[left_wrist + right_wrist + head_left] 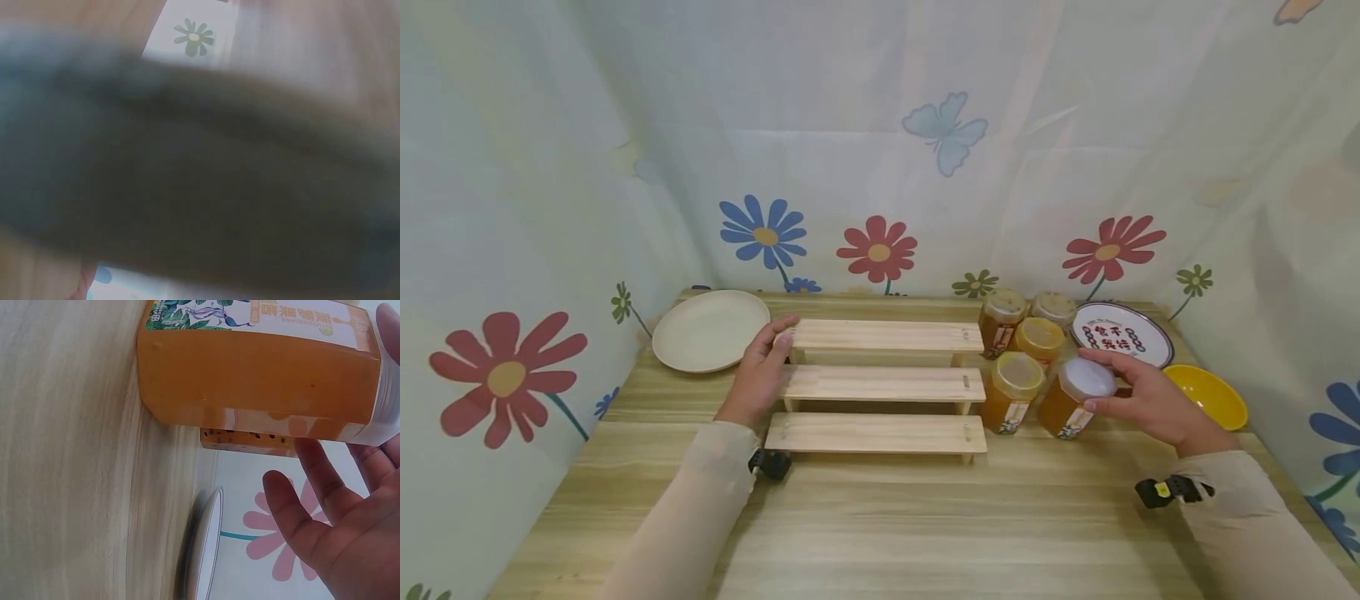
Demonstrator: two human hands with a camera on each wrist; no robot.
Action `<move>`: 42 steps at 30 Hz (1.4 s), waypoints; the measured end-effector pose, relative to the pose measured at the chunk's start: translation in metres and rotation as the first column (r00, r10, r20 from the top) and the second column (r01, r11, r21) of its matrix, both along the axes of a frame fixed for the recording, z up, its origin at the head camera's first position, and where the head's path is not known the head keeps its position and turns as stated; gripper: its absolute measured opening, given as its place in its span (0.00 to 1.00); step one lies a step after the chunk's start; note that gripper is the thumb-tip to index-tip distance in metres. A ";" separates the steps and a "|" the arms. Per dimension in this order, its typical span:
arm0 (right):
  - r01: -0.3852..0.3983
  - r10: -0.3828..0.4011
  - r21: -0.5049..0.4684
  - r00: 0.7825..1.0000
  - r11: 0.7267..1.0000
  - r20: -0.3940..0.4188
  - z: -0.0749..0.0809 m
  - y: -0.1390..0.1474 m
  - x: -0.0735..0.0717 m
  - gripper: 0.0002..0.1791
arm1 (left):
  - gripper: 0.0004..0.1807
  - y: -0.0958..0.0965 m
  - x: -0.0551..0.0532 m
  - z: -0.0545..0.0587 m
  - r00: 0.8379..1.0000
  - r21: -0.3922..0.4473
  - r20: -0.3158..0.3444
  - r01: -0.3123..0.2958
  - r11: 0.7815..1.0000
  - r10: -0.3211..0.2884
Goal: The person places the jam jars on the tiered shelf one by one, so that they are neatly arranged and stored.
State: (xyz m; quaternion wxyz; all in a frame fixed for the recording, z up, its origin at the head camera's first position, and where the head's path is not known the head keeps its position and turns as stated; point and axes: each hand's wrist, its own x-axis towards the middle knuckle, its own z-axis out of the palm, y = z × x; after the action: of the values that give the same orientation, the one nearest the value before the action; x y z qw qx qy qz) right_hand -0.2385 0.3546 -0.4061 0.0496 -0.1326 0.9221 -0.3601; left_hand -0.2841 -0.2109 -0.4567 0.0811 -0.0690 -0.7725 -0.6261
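A wooden three-step shelf rack (880,383) stands mid-table. My left hand (762,371) holds the left end of its top step, thumb in front and index finger along the back edge. In the left wrist view a dark blurred shape covers most of the frame. With thumb and fingers my right hand (1146,404) grips a jar of orange fruit jam (1063,404) at its white lid; the jar's base is at the table, as the right wrist view shows. Beside it are a yellow-lidded jar (1011,400) and several more jars (1002,321).
A cream plate (711,329) lies at the back left. Behind my right hand are a white plate with red lettering (1120,329) and a yellow bowl (1210,396). Flower-printed curtains (880,150) close off the back and sides of the wood-grain table (925,533).
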 end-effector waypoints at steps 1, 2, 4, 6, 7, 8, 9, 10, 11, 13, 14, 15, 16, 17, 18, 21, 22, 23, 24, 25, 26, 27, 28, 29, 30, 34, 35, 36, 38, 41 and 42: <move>0.004 -0.004 -0.001 1.000 1.000 0.001 0.000 0.000 0.000 0.42 | 0.24 0.000 0.000 0.000 1.000 -0.005 -0.001 -0.001 1.000 0.001; 0.009 -0.009 -0.006 1.000 1.000 0.007 0.000 0.000 0.000 0.43 | 0.25 -0.001 0.000 -0.001 1.000 -0.010 -0.002 0.001 1.000 -0.001; 0.018 -0.018 -0.018 1.000 1.000 0.015 0.000 0.000 0.001 0.43 | 0.25 -0.001 0.000 -0.001 1.000 -0.015 -0.002 0.004 1.000 -0.004; 0.026 -0.025 -0.036 0.999 0.999 0.026 0.001 0.000 0.002 0.44 | 0.25 -0.001 -0.001 -0.002 1.000 -0.025 -0.007 0.011 1.000 -0.012; 0.029 -0.028 -0.044 0.999 0.999 0.028 0.001 0.000 0.002 0.44 | 0.25 -0.001 -0.001 -0.002 1.000 -0.026 -0.010 0.014 1.000 -0.014; 0.033 -0.031 -0.050 0.999 0.998 0.029 0.001 0.000 0.002 0.44 | 0.25 -0.001 -0.002 -0.003 1.000 -0.027 -0.013 0.019 0.999 -0.020; 0.035 -0.033 -0.054 0.999 0.998 0.029 0.002 -0.001 0.003 0.44 | 0.25 -0.002 -0.002 -0.003 1.000 -0.029 -0.018 0.021 0.999 -0.022; 0.037 -0.035 -0.059 0.999 0.998 0.030 0.002 -0.001 0.003 0.44 | 0.25 -0.002 -0.003 -0.003 1.000 -0.033 -0.022 0.021 0.999 -0.021; 0.038 -0.036 -0.060 0.999 0.997 0.029 0.003 -0.002 0.003 0.44 | 0.25 -0.002 -0.003 -0.003 0.999 -0.031 -0.024 0.021 0.999 -0.022; 0.044 -0.043 -0.052 0.999 0.998 0.022 0.005 -0.004 0.005 0.44 | 0.24 -0.002 -0.002 -0.003 0.999 -0.028 -0.027 0.016 0.999 -0.017; 0.045 -0.044 -0.051 0.999 0.998 0.016 0.007 -0.004 0.006 0.44 | 0.24 -0.002 -0.002 -0.003 1.000 -0.026 -0.027 0.015 1.000 -0.015; 0.047 -0.047 -0.050 0.999 0.998 0.008 0.009 -0.004 0.007 0.43 | 0.24 -0.002 -0.001 -0.002 0.999 -0.028 -0.028 0.014 1.000 -0.015; 0.047 -0.048 -0.048 0.999 0.998 -0.006 0.011 -0.005 0.008 0.43 | 0.24 -0.002 0.000 -0.002 0.999 -0.029 -0.028 0.016 0.999 -0.017; 0.048 -0.048 -0.046 0.999 0.998 -0.020 0.014 -0.005 0.009 0.42 | 0.24 -0.002 0.000 -0.001 0.999 -0.023 -0.026 0.018 1.000 -0.018; 0.048 -0.050 -0.045 0.998 0.998 -0.036 0.016 -0.005 0.011 0.41 | 0.24 -0.001 0.001 -0.001 1.000 -0.017 -0.023 0.017 1.000 -0.017; 0.044 -0.049 -0.063 0.995 0.997 -0.081 0.024 -0.006 0.015 0.39 | 0.24 -0.001 0.001 0.000 1.000 -0.016 -0.015 0.018 1.000 -0.018; 0.045 -0.051 -0.069 0.995 0.997 -0.090 0.027 -0.006 0.016 0.39 | 0.24 0.000 0.001 0.001 1.000 -0.015 -0.010 0.016 1.000 -0.016; 0.043 -0.051 -0.081 0.994 0.996 -0.094 0.030 -0.007 0.017 0.39 | 0.24 0.000 0.001 0.001 1.000 -0.019 -0.005 0.012 1.000 -0.013; 0.045 -0.055 -0.092 0.994 0.995 -0.099 0.033 -0.008 0.018 0.39 | 0.24 0.001 0.004 0.006 1.000 -0.024 -0.001 0.014 1.000 -0.014; 0.047 -0.058 -0.107 0.993 0.993 -0.103 0.036 -0.009 0.020 0.39 | 0.25 0.003 0.007 0.010 1.000 -0.029 0.000 0.018 0.999 -0.018; 0.049 -0.063 -0.121 0.992 0.991 -0.107 0.040 -0.010 0.021 0.39 | 0.25 0.003 0.009 0.014 1.000 -0.034 0.004 0.018 0.999 -0.018; 0.054 -0.069 -0.129 0.991 0.990 -0.117 0.044 -0.011 0.023 0.38 | 0.25 0.004 0.010 0.016 1.000 -0.035 0.007 0.021 0.999 -0.021; 0.055 -0.073 -0.139 0.989 0.989 -0.129 0.049 -0.012 0.025 0.38 | 0.25 0.004 0.010 0.017 1.000 -0.033 0.007 0.022 0.999 -0.022; 0.051 -0.073 -0.146 0.986 0.988 -0.149 0.054 -0.014 0.026 0.38 | 0.25 0.004 0.010 0.018 1.000 -0.032 0.004 0.022 0.999 -0.022; 0.049 -0.074 -0.147 0.982 0.988 -0.173 0.059 -0.015 0.027 0.37 | 0.24 0.004 0.010 0.018 1.000 -0.027 0.004 0.022 0.999 -0.022; 0.023 -0.062 -0.166 0.971 0.986 -0.229 0.078 -0.021 0.032 0.38 | 0.24 -0.001 0.001 0.004 1.000 -0.022 -0.013 0.013 1.000 -0.014; 0.024 -0.063 -0.169 0.971 0.985 -0.230 0.083 -0.023 0.032 0.38 | 0.24 -0.001 0.000 0.003 1.000 -0.023 -0.018 0.014 1.000 -0.014; 0.031 -0.070 -0.174 0.972 0.984 -0.225 0.087 -0.026 0.033 0.38 | 0.24 -0.001 0.000 0.003 1.000 -0.022 -0.019 0.014 1.000 -0.015; 0.047 -0.085 -0.185 0.975 0.982 -0.207 0.096 -0.034 0.034 0.39 | 0.24 -0.002 -0.001 0.002 1.000 -0.017 -0.024 0.017 1.000 -0.018; 0.060 -0.098 -0.200 0.977 0.978 -0.188 0.106 -0.047 0.034 0.39 | 0.24 -0.001 0.000 0.002 1.000 -0.016 -0.021 0.015 1.000 -0.015; 0.061 -0.100 -0.206 0.978 0.977 -0.185 0.108 -0.051 0.033 0.38 | 0.24 -0.001 0.000 0.002 1.000 -0.020 -0.020 0.013 1.000 -0.014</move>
State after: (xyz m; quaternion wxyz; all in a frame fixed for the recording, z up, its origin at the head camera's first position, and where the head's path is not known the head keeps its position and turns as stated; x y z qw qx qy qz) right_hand -0.2053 0.3032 -0.2976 -0.0686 -0.1338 0.8865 -0.4376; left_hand -0.2840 -0.2124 -0.4550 0.0839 -0.0813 -0.7772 -0.6184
